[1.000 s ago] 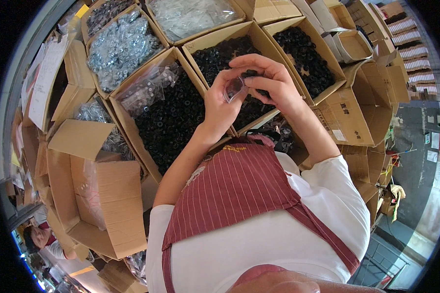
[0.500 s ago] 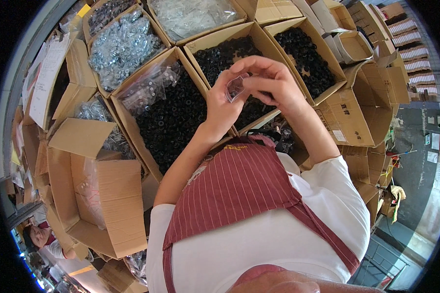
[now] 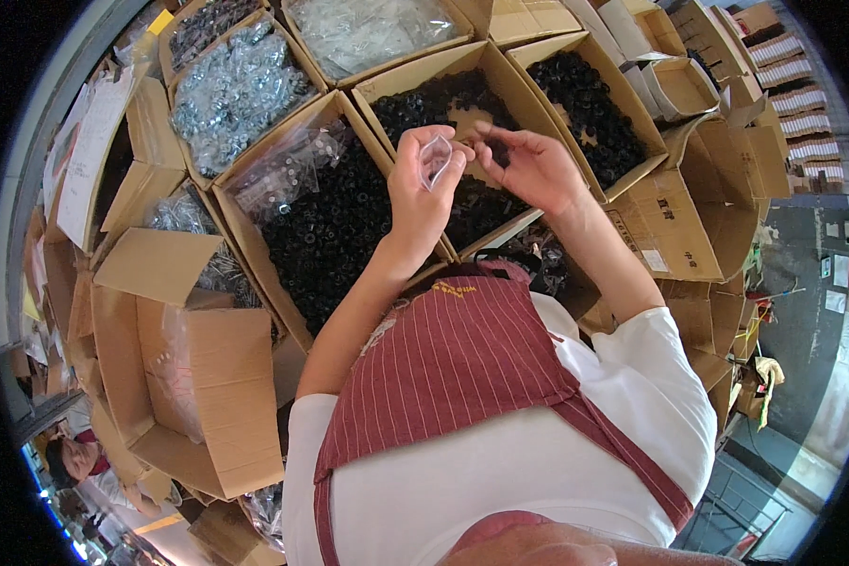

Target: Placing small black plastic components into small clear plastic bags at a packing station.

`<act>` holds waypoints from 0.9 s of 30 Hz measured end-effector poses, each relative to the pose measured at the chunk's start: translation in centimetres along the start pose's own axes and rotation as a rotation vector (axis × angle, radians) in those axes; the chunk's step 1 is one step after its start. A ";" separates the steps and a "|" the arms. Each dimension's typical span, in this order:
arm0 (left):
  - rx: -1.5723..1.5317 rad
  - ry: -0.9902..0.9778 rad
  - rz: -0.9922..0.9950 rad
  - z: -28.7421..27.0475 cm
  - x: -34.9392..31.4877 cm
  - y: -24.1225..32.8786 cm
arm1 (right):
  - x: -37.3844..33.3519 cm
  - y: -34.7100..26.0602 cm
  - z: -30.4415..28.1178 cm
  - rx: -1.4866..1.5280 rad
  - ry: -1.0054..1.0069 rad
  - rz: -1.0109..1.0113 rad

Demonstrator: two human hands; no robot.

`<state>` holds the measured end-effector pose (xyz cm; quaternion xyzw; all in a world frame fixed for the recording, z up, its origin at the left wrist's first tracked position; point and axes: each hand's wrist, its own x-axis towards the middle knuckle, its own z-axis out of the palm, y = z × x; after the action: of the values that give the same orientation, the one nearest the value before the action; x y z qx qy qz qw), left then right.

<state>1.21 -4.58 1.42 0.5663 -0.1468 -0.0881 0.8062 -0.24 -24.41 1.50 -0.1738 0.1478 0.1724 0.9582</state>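
Upright in my left hand (image 3: pixel 419 189) is a small clear plastic bag (image 3: pixel 435 162), its mouth spread apart between thumb and fingers. Just to the right, my right hand (image 3: pixel 535 170) has its fingers curled inward, the tips close to the left fingertips. Whatever it pinches, if anything, is too small to make out. Both hands are above a cardboard box (image 3: pixel 528 104) holding black ring-shaped parts (image 3: pixel 476 222). A neighbouring box on the left holds more small black parts (image 3: pixel 325 236), with a clear bag of small pieces (image 3: pixel 288 170) lying on top.
Further boxes hold bagged silvery parts (image 3: pixel 241 85), clear plastic bags (image 3: pixel 373 33) and black rings (image 3: pixel 585 104). An opened carton (image 3: pixel 231 377) stands at my left, another carton (image 3: pixel 674 226) at my right. Another person (image 3: pixel 80 457) is at the lower left.
My hands have drawn slightly apart. The left has shifted a little left with the bag, and the right has moved back from the bag's mouth.
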 end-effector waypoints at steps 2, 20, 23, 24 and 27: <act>0.009 0.009 0.001 -0.1 0.2 -0.1 | -0.9 -0.2 3.4 -0.194 -0.071 -0.106; 0.026 -0.071 0.015 0.4 -0.1 -0.5 | -1.9 -0.1 7.6 -0.665 -0.232 -0.052; 0.065 -0.113 0.069 0.2 -0.1 -0.9 | -1.8 0.8 9.1 -0.734 -0.146 -0.058; 0.008 -0.117 0.025 0.1 -0.2 -1.0 | -1.9 0.9 9.5 -0.766 -0.100 -0.065; -0.032 -0.081 -0.003 0.3 -0.3 -0.7 | -1.8 0.6 9.3 -0.821 -0.215 -0.033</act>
<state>0.87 -4.98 0.85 0.5493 -0.1773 -0.1147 0.8085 -0.03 -20.80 10.30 -0.5244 -0.0369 0.2186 0.8221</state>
